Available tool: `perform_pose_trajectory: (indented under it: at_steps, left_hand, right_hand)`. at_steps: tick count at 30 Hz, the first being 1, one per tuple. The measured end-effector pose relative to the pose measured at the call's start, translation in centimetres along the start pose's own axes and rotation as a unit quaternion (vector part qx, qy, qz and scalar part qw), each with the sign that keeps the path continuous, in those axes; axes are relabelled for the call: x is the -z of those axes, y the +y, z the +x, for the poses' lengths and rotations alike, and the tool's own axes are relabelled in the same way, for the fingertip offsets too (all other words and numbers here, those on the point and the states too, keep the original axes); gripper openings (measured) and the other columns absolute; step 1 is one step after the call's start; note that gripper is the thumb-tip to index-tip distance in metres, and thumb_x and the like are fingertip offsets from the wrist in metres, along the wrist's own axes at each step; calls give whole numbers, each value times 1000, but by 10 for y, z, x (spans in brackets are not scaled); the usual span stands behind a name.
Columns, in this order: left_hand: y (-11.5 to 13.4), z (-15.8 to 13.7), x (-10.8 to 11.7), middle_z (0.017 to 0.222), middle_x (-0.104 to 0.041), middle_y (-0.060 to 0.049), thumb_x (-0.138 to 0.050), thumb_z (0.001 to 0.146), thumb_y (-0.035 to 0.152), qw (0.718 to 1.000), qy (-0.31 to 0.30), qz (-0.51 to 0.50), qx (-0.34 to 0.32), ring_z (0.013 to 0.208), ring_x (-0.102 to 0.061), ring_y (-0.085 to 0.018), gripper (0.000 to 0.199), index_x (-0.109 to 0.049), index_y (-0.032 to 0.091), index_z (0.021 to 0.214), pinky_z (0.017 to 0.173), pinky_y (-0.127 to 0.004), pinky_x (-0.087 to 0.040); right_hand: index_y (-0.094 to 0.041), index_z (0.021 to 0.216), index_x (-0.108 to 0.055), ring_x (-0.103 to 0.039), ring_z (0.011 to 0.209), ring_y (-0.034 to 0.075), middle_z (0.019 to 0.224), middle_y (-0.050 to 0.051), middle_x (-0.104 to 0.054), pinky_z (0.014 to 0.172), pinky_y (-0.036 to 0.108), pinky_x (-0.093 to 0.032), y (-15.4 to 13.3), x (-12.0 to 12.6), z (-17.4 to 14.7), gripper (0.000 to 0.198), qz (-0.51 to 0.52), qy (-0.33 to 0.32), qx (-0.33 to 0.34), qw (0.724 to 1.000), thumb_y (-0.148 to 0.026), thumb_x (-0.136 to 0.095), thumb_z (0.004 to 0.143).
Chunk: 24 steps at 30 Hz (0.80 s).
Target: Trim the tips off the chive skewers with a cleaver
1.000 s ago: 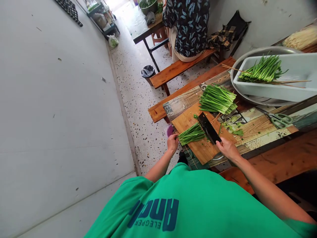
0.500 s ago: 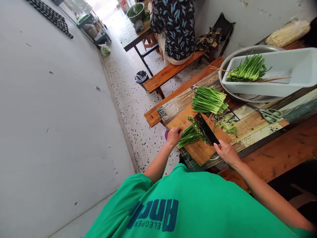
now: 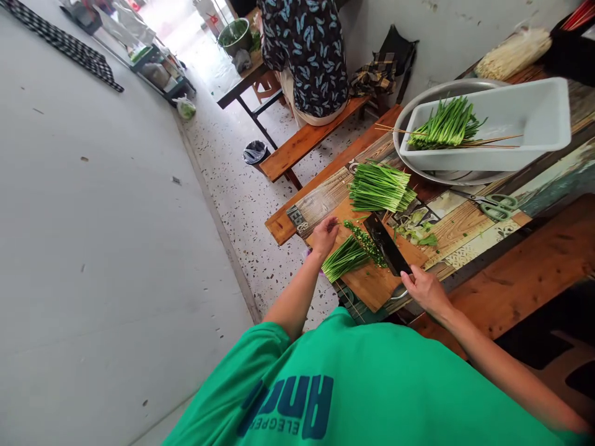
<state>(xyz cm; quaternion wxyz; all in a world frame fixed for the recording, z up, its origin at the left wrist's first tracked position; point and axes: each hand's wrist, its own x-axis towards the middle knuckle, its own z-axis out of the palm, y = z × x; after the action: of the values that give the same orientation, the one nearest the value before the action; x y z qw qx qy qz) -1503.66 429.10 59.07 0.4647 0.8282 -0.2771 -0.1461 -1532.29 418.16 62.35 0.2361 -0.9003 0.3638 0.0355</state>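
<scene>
My right hand is closed round the handle of a dark-bladed cleaver, which lies across the wooden cutting board. Left of the blade runs a strip of chopped green bits. Beside it rests a cut bundle of garlic chives, its pale ends toward the board's near left edge. My left hand hovers just above this bundle, near the far end of the chopped strip, fingers loosely bent and seemingly holding nothing. A larger chive bundle lies beyond the board's far edge.
Trimmings and green-handled scissors lie right of the board. Behind them, a white tub with skewered chives rests on a metal basin. A person sits on a bench ahead; a bin stands on the floor.
My left hand has come off the cut bundle and moved away from me, toward the chopped strip's far end. The cleaver stays in my right hand; the view has shifted slightly.
</scene>
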Motion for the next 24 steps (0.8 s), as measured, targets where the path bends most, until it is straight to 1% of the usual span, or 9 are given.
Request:
perform_pose_trajectory:
  at_steps: [2, 3, 5, 7, 10, 12, 15, 20, 24]
  left_hand:
    - [-11, -6, -2, 129, -62, -13, -67, 81, 17, 997, 7, 69, -18, 121, -57, -24, 48, -58, 19, 128, 103, -39, -44]
    - [-15, -11, -2, 134, -58, -13, -65, 83, 19, 994, 3, 107, -26, 126, -52, -24, 48, -56, 19, 130, 105, -40, -41]
    - [-22, -25, -3, 129, -60, -13, -58, 89, 26, 984, -42, 169, -33, 124, -53, -24, 37, -59, 19, 125, 106, -41, -39]
    - [-25, -41, -6, 125, -62, -13, -57, 90, 38, 968, -112, 220, -31, 121, -54, -26, 39, -59, 19, 125, 106, -43, -37]
    - [-28, -63, -17, 137, -52, -18, -66, 79, 56, 942, -176, 283, -32, 130, -44, -32, 74, -46, 17, 139, 109, -45, -30]
    - [-28, -72, -28, 145, -44, -20, -67, 76, 58, 929, -196, 310, -49, 135, -37, -33, 88, -35, 14, 146, 111, -46, -27]
    - [-29, -80, -46, 150, -38, -21, -58, 85, 48, 919, -190, 342, -52, 138, -33, -33, 78, -31, 10, 148, 113, -45, -25]
    - [-27, -83, -65, 146, -45, -18, -41, 92, 23, 910, -180, 374, -21, 134, -38, -31, 49, -48, 13, 140, 109, -46, -32]
    - [-23, -83, -66, 145, -47, -17, -36, 93, 23, 896, -192, 400, -28, 130, -42, -31, 45, -54, 12, 134, 106, -45, -35]
  right_hand:
    - [-22, 73, -45, -45, 50, 15, 55, 2, -52, 53, 27, -23, -1, -2, -2, 27, -2, -4, 1, 1000, -43, -37, 88]
    - [-22, 74, -46, -46, 50, 15, 56, 2, -53, 53, 27, -22, -2, -2, -4, 27, -3, -6, 4, 1000, -42, -36, 88]
    - [-21, 76, -48, -47, 51, 15, 57, 2, -54, 53, 27, -22, -5, -3, -7, 27, -10, -5, 21, 1000, -41, -35, 90]
    - [-21, 77, -49, -48, 53, 15, 60, 3, -56, 54, 27, -22, -11, -2, -12, 28, -26, -5, 48, 998, -39, -34, 92]
    - [-20, 80, -51, -49, 55, 14, 65, 4, -58, 55, 28, -21, -21, 1, -18, 30, -64, -25, 71, 995, -37, -32, 95]
    - [-20, 83, -52, -51, 58, 14, 71, 4, -61, 55, 29, -19, -29, 2, -22, 30, -90, -44, 68, 993, -36, -31, 96]
    - [-19, 87, -54, -55, 65, 15, 81, 6, -64, 55, 30, -19, -40, 1, -26, 31, -121, -75, 64, 988, -34, -30, 98]
    - [-18, 93, -56, -58, 69, 15, 87, 7, -66, 54, 30, -18, -54, -3, -28, 32, -156, -113, 60, 979, -33, -29, 100]
    - [-18, 97, -56, -60, 70, 15, 89, 8, -66, 53, 30, -19, -58, -7, -25, 33, -163, -124, 39, 978, -33, -28, 101]
